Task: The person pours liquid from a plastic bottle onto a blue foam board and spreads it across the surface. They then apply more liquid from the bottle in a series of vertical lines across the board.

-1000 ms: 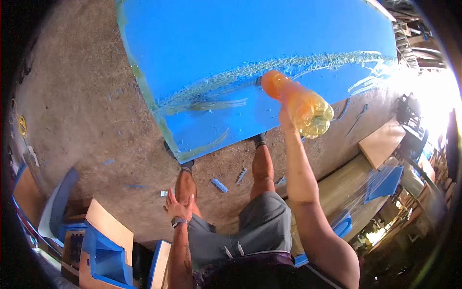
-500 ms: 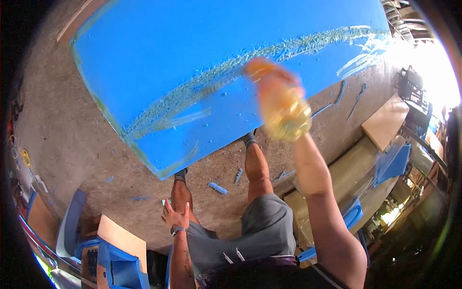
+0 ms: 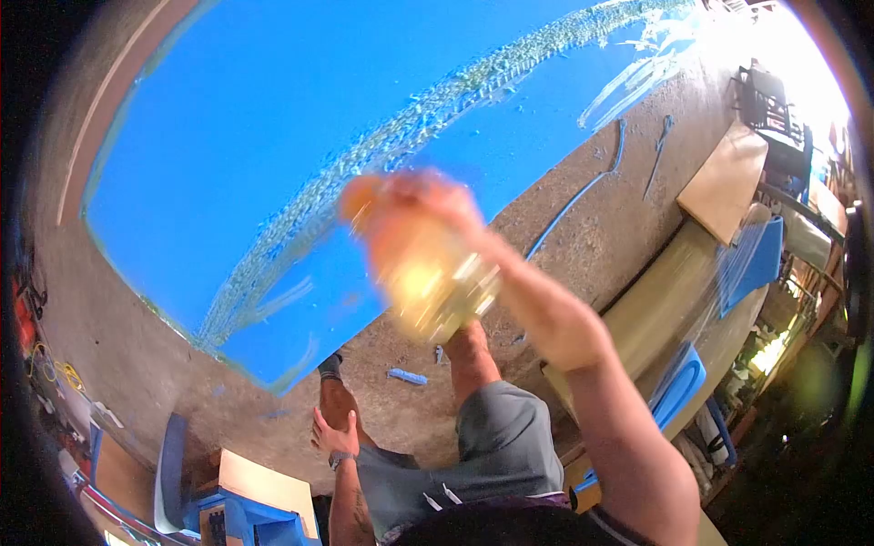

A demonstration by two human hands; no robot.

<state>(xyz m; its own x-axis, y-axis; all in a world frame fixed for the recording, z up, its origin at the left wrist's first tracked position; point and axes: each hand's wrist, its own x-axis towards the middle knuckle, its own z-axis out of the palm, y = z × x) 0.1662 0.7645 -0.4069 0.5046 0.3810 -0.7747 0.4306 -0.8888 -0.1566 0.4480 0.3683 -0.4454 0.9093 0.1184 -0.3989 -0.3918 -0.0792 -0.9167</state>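
Note:
A blurred, clear yellowish bottle (image 3: 428, 282) with an orange top is gripped in my right hand (image 3: 432, 202), over the blue surface (image 3: 246, 118). Along that surface curves a rough greenish-grey band (image 3: 364, 155), with whitish smears at its right end. My right hand hangs over the lower side of this band, and whether anything leaves the bottle is too blurred to tell. By my knee is my left hand (image 3: 334, 434), its fingers apart and holding nothing, a watch on the wrist.
Blue scraps (image 3: 407, 376) and a long blue strip (image 3: 574, 202) lie on the brown floor. At the right are a tan board (image 3: 726, 182) and a long plastic-wrapped piece (image 3: 651, 300). A blue-edged box (image 3: 264, 491) stands at the lower left.
My right hand has swung left and down with the bottle. The view has shifted, so the blue surface sits further left. My left hand stays by my knee.

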